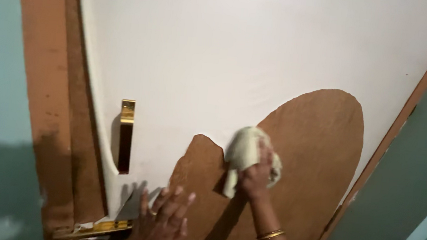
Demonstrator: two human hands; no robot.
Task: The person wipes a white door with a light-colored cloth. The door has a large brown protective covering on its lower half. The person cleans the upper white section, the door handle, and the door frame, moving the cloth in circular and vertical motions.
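pale cloth (244, 151) in rt hand (256, 178)

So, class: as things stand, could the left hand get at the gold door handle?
Probably yes. The left hand lies flat on the door, fingers spread and holding nothing, just below the handle. Nothing lies between them. The right hand, gripping the cloth, is off to the side.

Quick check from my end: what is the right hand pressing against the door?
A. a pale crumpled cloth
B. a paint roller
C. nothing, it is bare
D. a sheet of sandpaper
A: the right hand grips a pale crumpled cloth against the brown patch of the door.
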